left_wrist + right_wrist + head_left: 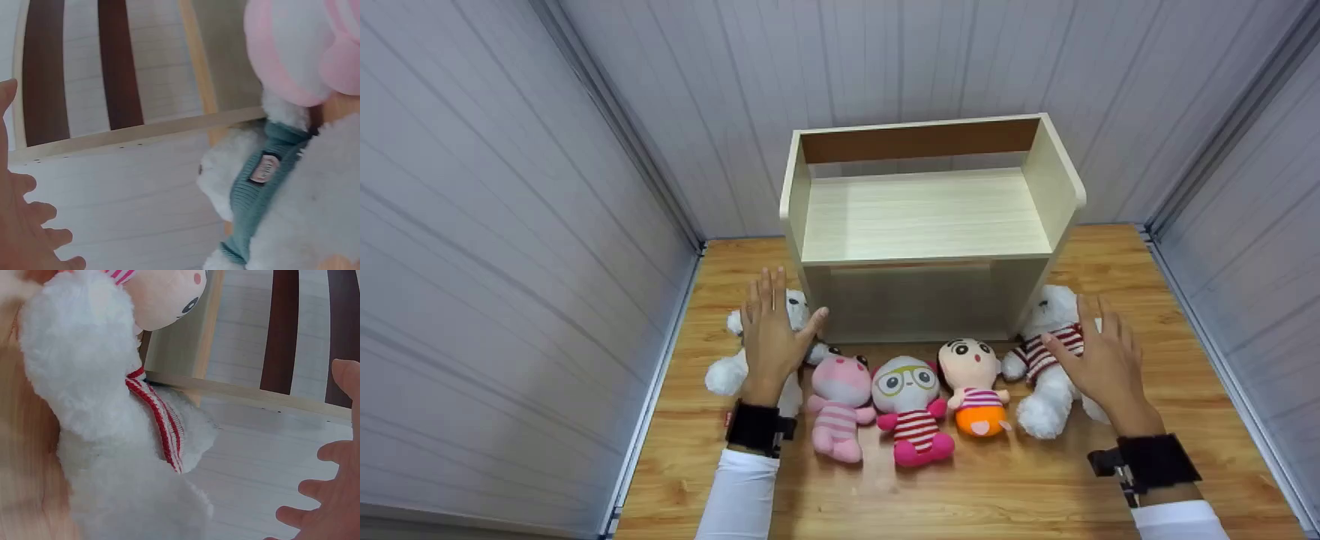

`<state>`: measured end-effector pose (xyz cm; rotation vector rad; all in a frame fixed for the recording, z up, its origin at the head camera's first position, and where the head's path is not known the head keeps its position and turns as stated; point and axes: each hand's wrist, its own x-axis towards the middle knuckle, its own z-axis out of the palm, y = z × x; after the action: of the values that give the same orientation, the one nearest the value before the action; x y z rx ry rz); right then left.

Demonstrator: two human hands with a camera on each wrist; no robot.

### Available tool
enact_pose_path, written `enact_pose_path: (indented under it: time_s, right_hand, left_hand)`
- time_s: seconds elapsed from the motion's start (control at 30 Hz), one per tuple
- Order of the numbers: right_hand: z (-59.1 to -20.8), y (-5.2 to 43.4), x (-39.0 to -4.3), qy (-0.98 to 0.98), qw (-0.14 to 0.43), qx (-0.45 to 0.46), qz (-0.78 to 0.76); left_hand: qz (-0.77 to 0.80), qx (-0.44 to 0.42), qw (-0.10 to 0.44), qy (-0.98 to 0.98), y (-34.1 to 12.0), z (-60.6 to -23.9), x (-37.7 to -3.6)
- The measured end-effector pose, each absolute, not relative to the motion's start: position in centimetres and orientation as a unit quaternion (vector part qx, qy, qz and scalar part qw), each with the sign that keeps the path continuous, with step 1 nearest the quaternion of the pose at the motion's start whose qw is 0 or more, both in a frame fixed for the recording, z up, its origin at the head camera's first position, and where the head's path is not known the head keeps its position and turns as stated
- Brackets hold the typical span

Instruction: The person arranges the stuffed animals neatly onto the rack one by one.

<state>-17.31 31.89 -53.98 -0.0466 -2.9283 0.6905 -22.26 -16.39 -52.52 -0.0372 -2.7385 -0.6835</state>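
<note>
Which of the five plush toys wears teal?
The far-left white plush, partly behind the left hand, in a teal sweater. The pink toy, bespectacled toy, orange-bottomed doll and right-end white plush all show stripes.

Wood-grain floor: light brown, streaked
Pale shelf unit: stands upright toward the back
White plush in teal top: by the unit's left front corner
Pink plush: in front, face up
Plush with yellow glasses: just beside, mid-row
Orange-bottomed doll: next along
White plush in red-striped top: by the right front corner
</note>
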Motion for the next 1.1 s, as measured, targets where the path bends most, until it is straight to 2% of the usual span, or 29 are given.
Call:
enact_pose_path:
  time_s: [0.43, 0.8, 1.1]
  right_hand:
    - [-55.4, 33.4, -16.1, -0.965, 0.042, -0.052, 0.253]
    - [-56.6, 33.8, -16.0, -0.964, 0.018, -0.069, 0.257]
    - [-57.0, 33.8, -15.7, -0.963, 0.004, -0.079, 0.259]
  left_hand:
    - [-0.432, -0.065, 0.217, -0.873, -15.8, -47.8, -23.3]
    - [-0.504, -0.054, 0.222, -0.833, -15.0, -44.7, -24.1]
    - [-0.517, -0.076, 0.230, -0.821, -14.2, -43.7, -25.3]
